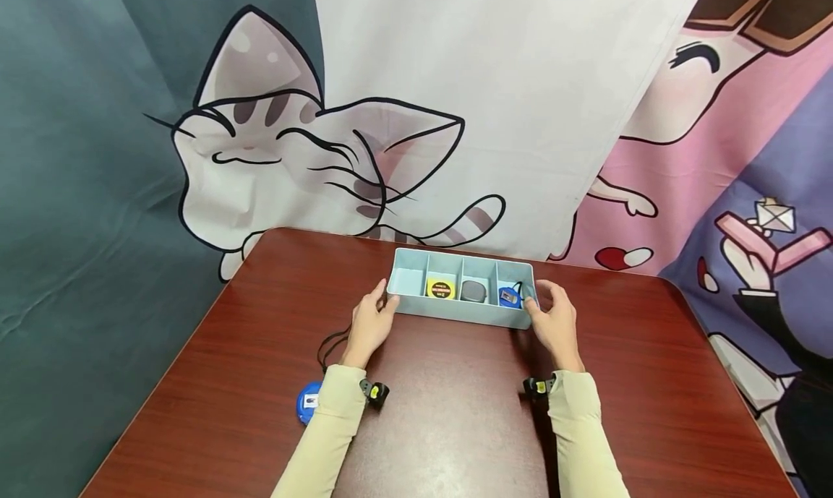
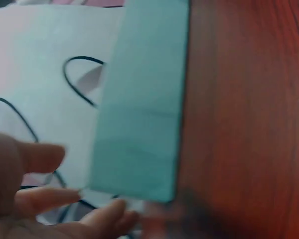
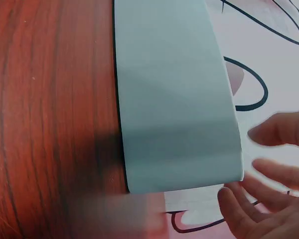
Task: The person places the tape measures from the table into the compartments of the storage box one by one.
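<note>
A long light-blue box with compartments lies near the table's far edge. From the left, its second compartment holds a yellow tape measure, the third a grey rounded case, the fourth a blue tape measure with a black strap. My left hand is at the box's left end, fingers spread; in the left wrist view its fingertips are by the bottom corner. At the right end, my right hand has thumb and fingers apart, with fingertips close to the box's corner. Contact is unclear.
A blue round tape measure with a black cord lies on the reddish-brown table, partly behind my left sleeve. Cartoon-printed cloth hangs behind the table's far edge.
</note>
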Demonstrator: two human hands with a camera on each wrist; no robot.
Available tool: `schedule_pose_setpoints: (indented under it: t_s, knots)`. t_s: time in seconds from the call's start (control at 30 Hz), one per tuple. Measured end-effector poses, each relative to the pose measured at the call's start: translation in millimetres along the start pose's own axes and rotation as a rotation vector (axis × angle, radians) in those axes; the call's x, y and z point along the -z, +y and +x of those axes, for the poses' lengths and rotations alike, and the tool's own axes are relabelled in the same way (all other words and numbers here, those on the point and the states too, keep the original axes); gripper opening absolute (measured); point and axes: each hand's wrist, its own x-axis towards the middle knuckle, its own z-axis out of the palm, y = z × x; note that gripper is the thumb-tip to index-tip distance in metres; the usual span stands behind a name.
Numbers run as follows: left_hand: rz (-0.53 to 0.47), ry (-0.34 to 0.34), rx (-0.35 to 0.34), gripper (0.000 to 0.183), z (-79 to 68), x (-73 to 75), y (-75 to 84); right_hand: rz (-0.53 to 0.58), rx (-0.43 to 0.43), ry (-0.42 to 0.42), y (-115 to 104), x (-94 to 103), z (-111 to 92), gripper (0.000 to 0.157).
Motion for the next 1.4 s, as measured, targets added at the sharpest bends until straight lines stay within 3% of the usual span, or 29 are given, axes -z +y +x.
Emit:
schedule_pose_setpoints:
  t_s: [0.2,0.33,0.4,0.47,0.6,0.73,1.0,1.27,1.4]
  knots:
    - [0.183,-0.201,-0.046,0.053,-37.2,27.4,19.5,-0.037,-0.077,-0.012,10,5.5,-5,0.041]
    - [0.335,-0.217,-0.045,0.058,-66.9,45.9,22.8,-0.051,-0.096,-0.041,16,7.8,-9,0.035]
    - [0.431,-0.201,-0.002,0.066,-79.6,56.2,20.2,-0.056,-0.095,-0.049,17,8.2,-10,0.033]
    - [0.505,-0.21,0.086,0.081,-90.2,67.6,16.0,-0.062,-0.089,-0.054,17,8.3,-10,0.033]
    - [0.601,-0.286,0.261,0.112,-106.0,85.4,2.4,-0.086,-0.076,-0.074,16,8.6,-8,0.033]
    - [0.605,-0.326,0.307,0.122,-114.8,89.9,-11.9,-0.095,-0.065,-0.092,15,8.8,-6,0.034]
    - [0.585,-0.289,0.222,0.094,-118.9,85.8,-28.5,-0.077,-0.025,-0.13,12,9.0,-4,0.035]
    - [0.614,-0.321,-0.025,0.074,-118.8,87.0,-36.3,-0.082,-0.027,-0.149,12,8.8,-1,0.037]
    - [0.623,-0.313,-0.075,0.07,-117.3,88.4,-36.8,-0.072,-0.021,-0.158,12,8.7,0,0.037]
